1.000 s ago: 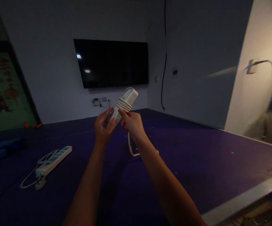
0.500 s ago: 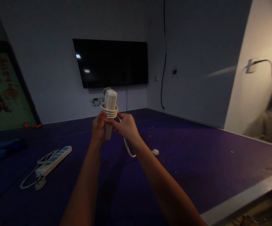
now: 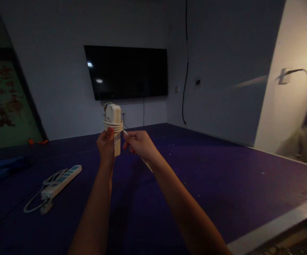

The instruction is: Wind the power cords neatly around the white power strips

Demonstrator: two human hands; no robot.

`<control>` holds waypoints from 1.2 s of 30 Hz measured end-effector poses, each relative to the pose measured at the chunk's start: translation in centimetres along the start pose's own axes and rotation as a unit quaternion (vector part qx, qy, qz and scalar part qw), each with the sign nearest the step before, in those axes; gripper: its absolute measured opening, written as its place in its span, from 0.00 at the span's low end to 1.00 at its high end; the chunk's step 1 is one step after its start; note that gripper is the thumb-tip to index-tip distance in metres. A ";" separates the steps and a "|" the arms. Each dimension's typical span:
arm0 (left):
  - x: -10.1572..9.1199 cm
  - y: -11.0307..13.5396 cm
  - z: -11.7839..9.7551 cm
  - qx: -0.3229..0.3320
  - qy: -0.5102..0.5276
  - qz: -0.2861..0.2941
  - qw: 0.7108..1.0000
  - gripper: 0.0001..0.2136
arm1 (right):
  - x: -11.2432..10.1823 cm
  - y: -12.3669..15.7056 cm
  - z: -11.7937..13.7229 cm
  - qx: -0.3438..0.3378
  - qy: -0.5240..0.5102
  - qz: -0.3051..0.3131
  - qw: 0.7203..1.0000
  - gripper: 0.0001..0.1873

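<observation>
My left hand (image 3: 106, 143) is closed around a white power strip (image 3: 117, 145), which it holds upright above the purple surface. Several turns of the strip's white cord (image 3: 113, 126) are wound around its middle, with my thumb pressed against them. To the right, my right hand (image 3: 140, 143) pinches the free length of that cord close to the strip. The cord runs on below the hand and passes behind my right forearm, where its end is hidden.
A second white power strip (image 3: 60, 182) with blue sockets and a loose cord lies at the left on the purple surface (image 3: 222, 177). Dark blue cloth (image 3: 4, 166) is further left. A television (image 3: 129, 72) hangs on the far wall, and a black cable (image 3: 187, 71) dangles beside it.
Both hands have moved apart slightly, the power strip shifting left and turning. My right hand has drawn the cord away from the strip. The plug seen beyond my right forearm is now hidden.
</observation>
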State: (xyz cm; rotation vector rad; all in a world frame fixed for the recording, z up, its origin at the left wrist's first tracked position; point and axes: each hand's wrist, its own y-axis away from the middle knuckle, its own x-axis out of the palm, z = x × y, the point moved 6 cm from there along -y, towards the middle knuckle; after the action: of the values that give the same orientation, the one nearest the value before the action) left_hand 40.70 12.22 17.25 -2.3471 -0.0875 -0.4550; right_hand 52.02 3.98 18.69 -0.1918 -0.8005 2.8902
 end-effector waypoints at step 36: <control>2.6 1.5 -5.3 0.250 -0.306 0.140 0.908 0.29 | -3.5 -0.3 -1.1 0.037 -0.014 -0.171 0.984 0.31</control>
State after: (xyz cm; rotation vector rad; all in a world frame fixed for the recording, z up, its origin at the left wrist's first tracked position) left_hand 41.86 7.37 20.68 -1.8645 -0.1386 0.4188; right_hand 55.66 4.18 18.20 -0.0035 -0.6549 2.5964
